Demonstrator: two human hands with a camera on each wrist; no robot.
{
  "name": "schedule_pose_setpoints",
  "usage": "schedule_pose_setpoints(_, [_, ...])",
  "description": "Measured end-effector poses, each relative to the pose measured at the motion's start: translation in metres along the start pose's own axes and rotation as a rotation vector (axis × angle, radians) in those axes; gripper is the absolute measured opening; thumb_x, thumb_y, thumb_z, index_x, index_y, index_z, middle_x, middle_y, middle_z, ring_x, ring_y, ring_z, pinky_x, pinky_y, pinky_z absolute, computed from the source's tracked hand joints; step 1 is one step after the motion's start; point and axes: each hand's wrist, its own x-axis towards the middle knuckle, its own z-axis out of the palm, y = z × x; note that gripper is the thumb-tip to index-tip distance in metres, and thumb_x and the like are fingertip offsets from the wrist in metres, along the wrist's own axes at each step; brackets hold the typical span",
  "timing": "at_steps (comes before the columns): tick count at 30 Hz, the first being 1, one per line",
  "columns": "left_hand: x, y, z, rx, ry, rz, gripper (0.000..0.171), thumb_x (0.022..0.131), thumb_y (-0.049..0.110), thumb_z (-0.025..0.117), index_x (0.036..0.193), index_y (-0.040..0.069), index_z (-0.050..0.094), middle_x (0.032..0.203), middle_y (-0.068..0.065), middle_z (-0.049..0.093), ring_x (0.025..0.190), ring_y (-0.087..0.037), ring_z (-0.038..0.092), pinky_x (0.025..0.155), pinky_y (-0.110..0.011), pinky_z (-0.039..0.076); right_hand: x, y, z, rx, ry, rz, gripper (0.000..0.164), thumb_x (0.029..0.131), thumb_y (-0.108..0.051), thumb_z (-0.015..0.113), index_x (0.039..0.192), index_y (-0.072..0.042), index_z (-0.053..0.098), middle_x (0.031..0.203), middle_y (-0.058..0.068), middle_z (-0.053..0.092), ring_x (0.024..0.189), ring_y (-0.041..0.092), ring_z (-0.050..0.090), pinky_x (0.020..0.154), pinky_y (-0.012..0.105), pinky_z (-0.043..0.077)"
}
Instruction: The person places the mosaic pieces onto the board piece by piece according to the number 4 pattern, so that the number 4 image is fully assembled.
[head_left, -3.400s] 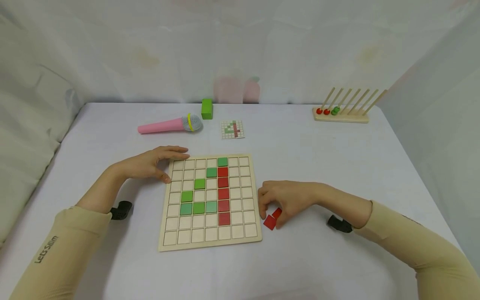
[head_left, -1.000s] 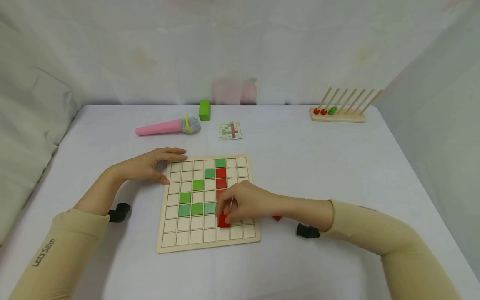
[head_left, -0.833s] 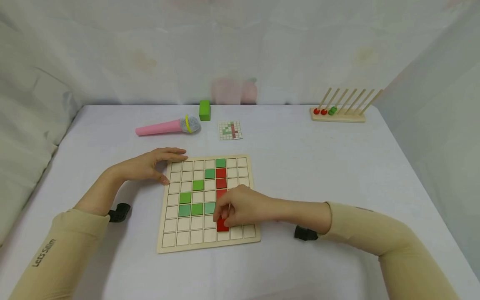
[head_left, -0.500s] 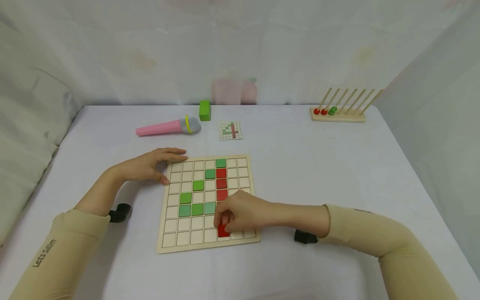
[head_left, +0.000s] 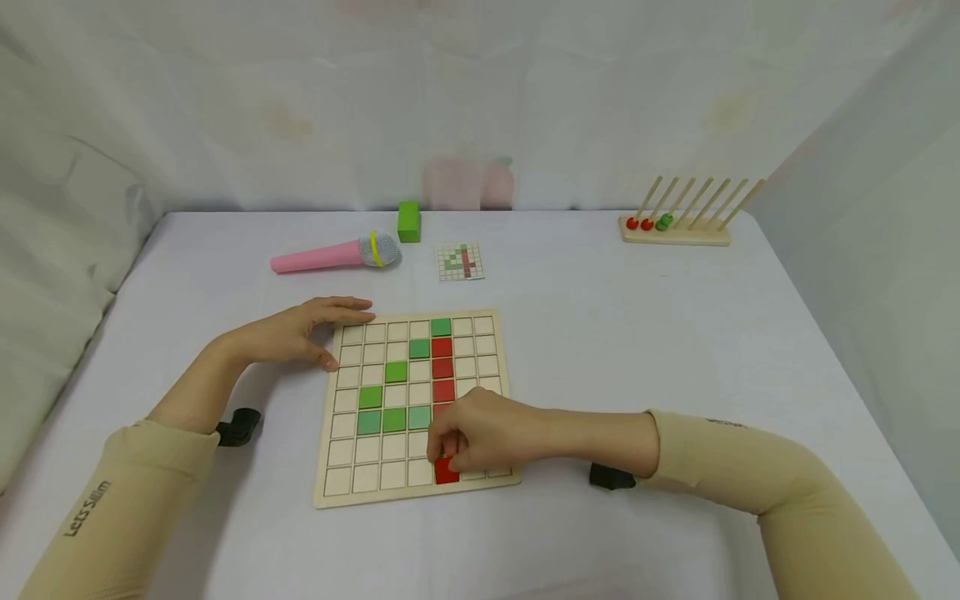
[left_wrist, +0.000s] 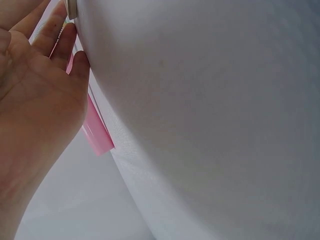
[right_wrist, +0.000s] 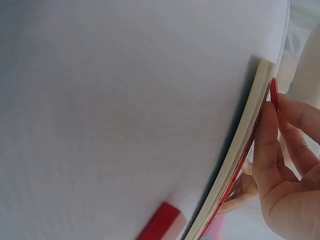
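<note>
In the head view, a wooden grid board lies on the table. Green tiles form a stepped line and a short row on it, beside a column of red tiles. My right hand pinches a red square tile between thumb and fingers over the bottom row, below that column. The right wrist view shows this tile tilted at the board's surface. My left hand rests at the board's upper left corner, fingers extended, thumb by the left edge. The hand covers the lower part of the red column.
A loose red tile lies right of the board, hidden under the right forearm in the head view. Behind the board are a pink microphone, a green block and a pattern card. A bead stand is back right.
My right hand has picked up one of the two loose red tiles, carried it left onto the board and moved it down to the bottom row. My left hand stays at the corner.
</note>
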Motion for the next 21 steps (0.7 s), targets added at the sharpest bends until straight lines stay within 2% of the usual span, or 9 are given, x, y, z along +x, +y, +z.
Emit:
schedule_pose_setpoints(13, [-0.0003,0.0016,0.0,-0.007,-0.004,-0.001,0.074,0.07,0.022,0.078,0.137,0.028,0.046,0.153,0.001,0.027,0.143,-0.03,0.016,0.11,-0.058,0.014,0.0012,-0.0003,-0.0003,-0.09,0.001,-0.014,0.016,0.078,-0.011,0.069,0.088,-0.022,0.071,0.069,-0.016,0.06,0.061,-0.008,0.05,0.06,0.007,0.042])
schedule_pose_setpoints(21, [-0.0014,0.0009,-0.0003,0.009,0.0,0.021,0.074,0.071,0.021,0.077,0.137,0.028,0.046,0.153,0.0,0.027,0.143,-0.03,0.017,0.109,-0.057,0.016,-0.0007,0.0041,-0.0087,-0.041,0.039,-0.016,0.01,0.082,-0.015,0.067,0.087,-0.023,0.069,0.072,-0.015,0.061,0.062,-0.004,0.05,0.06,0.012,0.044])
